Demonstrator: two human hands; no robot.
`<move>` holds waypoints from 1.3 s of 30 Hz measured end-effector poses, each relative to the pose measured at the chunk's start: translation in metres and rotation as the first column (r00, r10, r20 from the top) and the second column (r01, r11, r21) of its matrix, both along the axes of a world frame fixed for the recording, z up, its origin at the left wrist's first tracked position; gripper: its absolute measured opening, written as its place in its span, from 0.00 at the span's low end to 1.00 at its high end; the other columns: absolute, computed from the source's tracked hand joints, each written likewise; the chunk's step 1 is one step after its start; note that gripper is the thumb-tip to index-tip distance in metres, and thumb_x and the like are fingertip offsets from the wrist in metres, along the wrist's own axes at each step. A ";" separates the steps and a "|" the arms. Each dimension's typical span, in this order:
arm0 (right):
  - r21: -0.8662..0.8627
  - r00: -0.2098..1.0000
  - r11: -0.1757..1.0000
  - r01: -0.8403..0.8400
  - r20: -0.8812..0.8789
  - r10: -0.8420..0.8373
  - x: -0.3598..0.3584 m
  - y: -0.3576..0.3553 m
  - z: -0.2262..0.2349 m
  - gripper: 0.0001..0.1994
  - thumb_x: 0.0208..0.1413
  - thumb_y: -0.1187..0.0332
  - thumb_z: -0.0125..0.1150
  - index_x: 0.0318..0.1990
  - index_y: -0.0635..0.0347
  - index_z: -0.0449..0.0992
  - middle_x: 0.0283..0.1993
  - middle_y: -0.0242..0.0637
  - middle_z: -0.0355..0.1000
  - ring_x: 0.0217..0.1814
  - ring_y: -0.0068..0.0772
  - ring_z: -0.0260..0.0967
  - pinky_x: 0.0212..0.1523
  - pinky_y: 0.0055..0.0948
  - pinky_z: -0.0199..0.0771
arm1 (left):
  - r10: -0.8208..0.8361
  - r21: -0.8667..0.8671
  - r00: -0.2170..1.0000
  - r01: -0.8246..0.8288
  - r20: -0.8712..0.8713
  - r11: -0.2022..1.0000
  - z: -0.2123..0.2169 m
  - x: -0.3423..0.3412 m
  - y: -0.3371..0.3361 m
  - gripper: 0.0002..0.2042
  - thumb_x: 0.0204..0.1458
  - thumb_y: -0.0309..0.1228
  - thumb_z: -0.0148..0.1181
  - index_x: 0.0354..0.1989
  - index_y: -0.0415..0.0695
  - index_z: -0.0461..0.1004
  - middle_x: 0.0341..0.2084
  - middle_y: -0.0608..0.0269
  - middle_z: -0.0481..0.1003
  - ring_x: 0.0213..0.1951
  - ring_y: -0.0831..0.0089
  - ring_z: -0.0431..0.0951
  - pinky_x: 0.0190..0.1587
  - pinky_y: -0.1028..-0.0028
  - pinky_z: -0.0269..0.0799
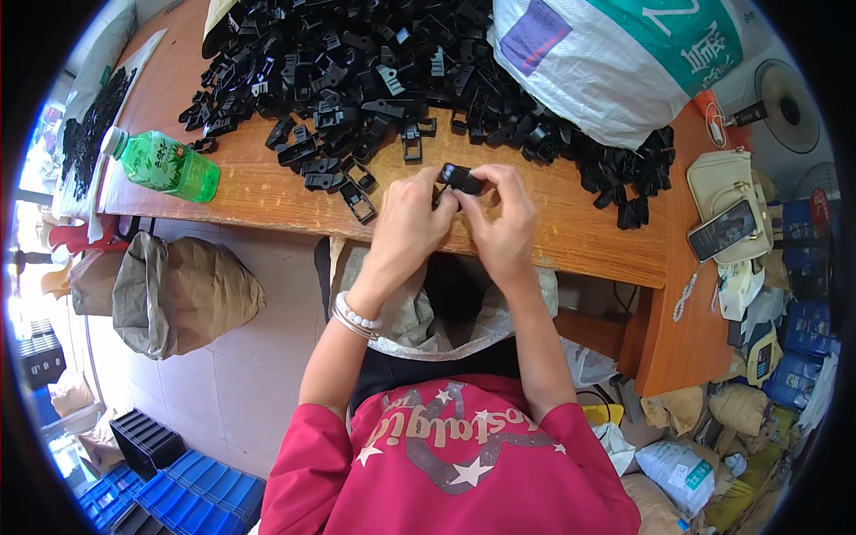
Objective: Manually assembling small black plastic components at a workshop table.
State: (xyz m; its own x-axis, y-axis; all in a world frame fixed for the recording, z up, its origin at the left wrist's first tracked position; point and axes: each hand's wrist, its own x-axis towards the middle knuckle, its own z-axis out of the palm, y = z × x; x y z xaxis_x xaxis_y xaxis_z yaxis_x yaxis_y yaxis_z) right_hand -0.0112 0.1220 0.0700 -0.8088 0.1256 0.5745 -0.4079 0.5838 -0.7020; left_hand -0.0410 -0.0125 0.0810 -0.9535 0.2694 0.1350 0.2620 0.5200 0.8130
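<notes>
Between my two hands, above the table's front edge, is a small black plastic part (461, 178). My right hand (505, 214) pinches it between thumb and fingers. My left hand (412, 218) is closed at its left side, its fingertips pressed against the part and partly hidden. A pale beaded bracelet circles my left wrist. Just beyond my hands spreads a large heap of similar black plastic parts (357, 80), with a few loose ones near my left hand. Below my hands an open white woven sack (446, 343) hangs at my lap, dark inside.
A green plastic bottle (169, 165) lies on the wooden table (267, 183) at left. A full white-and-green woven sack (588, 80) stands at the far right. A phone (722, 230) rests on a cream bag (713, 183) at right. A brown sack (178, 294) stands left, near blue crates (201, 490).
</notes>
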 end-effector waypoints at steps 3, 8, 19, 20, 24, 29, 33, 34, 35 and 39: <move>0.005 0.996 0.998 0.064 0.054 -0.064 -0.007 0.002 -0.012 0.14 0.47 0.80 0.64 0.41 0.65 0.69 0.39 0.46 0.69 0.33 0.43 0.71 0.36 0.33 0.72 | 0.032 0.029 0.999 -0.033 0.034 0.999 -0.017 0.003 0.005 0.12 0.49 0.29 0.57 0.37 0.31 0.74 0.22 0.39 0.74 0.29 0.47 0.76 0.35 0.57 0.70; -0.044 0.985 0.990 0.137 0.108 -0.132 -0.002 0.010 -0.015 0.14 0.46 0.80 0.64 0.41 0.64 0.70 0.39 0.43 0.70 0.34 0.41 0.71 0.34 0.33 0.71 | 0.075 0.108 0.989 -0.088 0.124 0.990 -0.015 0.004 0.005 0.12 0.49 0.27 0.57 0.38 0.29 0.74 0.14 0.46 0.73 0.19 0.55 0.76 0.26 0.64 0.71; 0.051 0.995 0.998 -0.043 -0.083 0.048 0.007 0.009 -0.015 0.16 0.44 0.85 0.63 0.42 0.65 0.70 0.43 0.45 0.73 0.40 0.44 0.74 0.38 0.35 0.75 | -0.149 0.454 0.782 -0.185 0.605 0.872 -0.009 -0.010 -0.001 0.10 0.56 0.26 0.54 0.34 0.28 0.72 0.15 0.60 0.73 0.11 0.77 0.71 0.10 0.80 0.62; 0.035 0.993 0.995 -0.091 -0.075 0.094 0.009 0.010 -0.013 0.16 0.44 0.85 0.63 0.42 0.65 0.70 0.43 0.46 0.73 0.40 0.45 0.74 0.38 0.35 0.75 | -0.145 0.452 0.782 -0.188 0.606 0.872 -0.010 -0.010 -0.001 0.10 0.56 0.26 0.54 0.34 0.28 0.72 0.15 0.60 0.73 0.11 0.77 0.71 0.10 0.80 0.62; -0.012 0.993 0.994 -0.105 -0.048 0.105 0.010 0.006 -0.017 0.17 0.43 0.85 0.63 0.42 0.65 0.69 0.42 0.47 0.73 0.40 0.46 0.74 0.38 0.35 0.75 | -0.142 0.476 0.798 -0.197 0.585 0.857 -0.010 -0.009 0.003 0.09 0.56 0.26 0.52 0.35 0.29 0.70 0.15 0.59 0.73 0.10 0.76 0.71 0.10 0.80 0.63; 0.036 0.993 0.999 -0.035 -0.109 0.039 0.009 0.000 -0.022 0.16 0.43 0.85 0.63 0.41 0.66 0.68 0.42 0.47 0.72 0.39 0.47 0.74 0.38 0.36 0.76 | -0.147 0.485 0.800 -0.196 0.581 0.852 -0.012 -0.009 0.003 0.08 0.55 0.25 0.52 0.34 0.29 0.69 0.13 0.59 0.72 0.10 0.76 0.71 0.10 0.79 0.63; -0.049 0.993 0.995 0.092 -0.065 -0.095 0.008 0.005 -0.029 0.16 0.44 0.85 0.63 0.42 0.66 0.69 0.41 0.46 0.73 0.37 0.42 0.74 0.35 0.33 0.75 | -0.114 0.417 0.804 -0.177 0.584 0.891 -0.007 -0.010 0.007 0.08 0.55 0.24 0.51 0.34 0.29 0.69 0.13 0.59 0.72 0.09 0.75 0.71 0.09 0.78 0.62; -0.071 0.985 0.984 0.164 -0.045 -0.167 0.008 0.007 -0.029 0.16 0.45 0.84 0.63 0.43 0.66 0.70 0.41 0.45 0.73 0.35 0.39 0.75 0.34 0.31 0.75 | -0.129 0.392 0.793 -0.146 0.596 0.908 -0.005 -0.008 0.005 0.08 0.55 0.24 0.50 0.35 0.29 0.69 0.14 0.57 0.73 0.10 0.74 0.71 0.09 0.78 0.63; -0.126 0.974 0.966 0.227 0.034 -0.225 0.007 0.011 -0.024 0.15 0.46 0.82 0.64 0.43 0.67 0.71 0.38 0.43 0.73 0.32 0.31 0.73 0.30 0.27 0.74 | -0.143 0.366 0.781 -0.115 0.607 0.924 -0.004 -0.006 0.004 0.08 0.54 0.23 0.50 0.35 0.29 0.69 0.15 0.56 0.74 0.10 0.74 0.72 0.10 0.78 0.63; -0.214 0.964 0.953 0.213 0.207 -0.169 0.004 0.025 -0.026 0.14 0.47 0.80 0.67 0.43 0.66 0.75 0.34 0.38 0.72 0.27 0.23 0.70 0.27 0.23 0.70 | -0.190 0.515 0.782 -0.188 0.594 0.837 -0.004 -0.003 0.006 0.09 0.59 0.25 0.47 0.41 0.32 0.70 0.23 0.54 0.78 0.14 0.77 0.73 0.14 0.86 0.64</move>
State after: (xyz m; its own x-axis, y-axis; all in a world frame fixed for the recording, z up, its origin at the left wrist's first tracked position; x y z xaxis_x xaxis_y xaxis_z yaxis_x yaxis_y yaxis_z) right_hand -0.0073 0.1474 0.0440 -0.8453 0.3999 0.3543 -0.1558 0.4498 -0.8794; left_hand -0.0440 -0.0069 0.0769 -0.8765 0.3370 -0.3438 -0.3759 -0.0326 0.9261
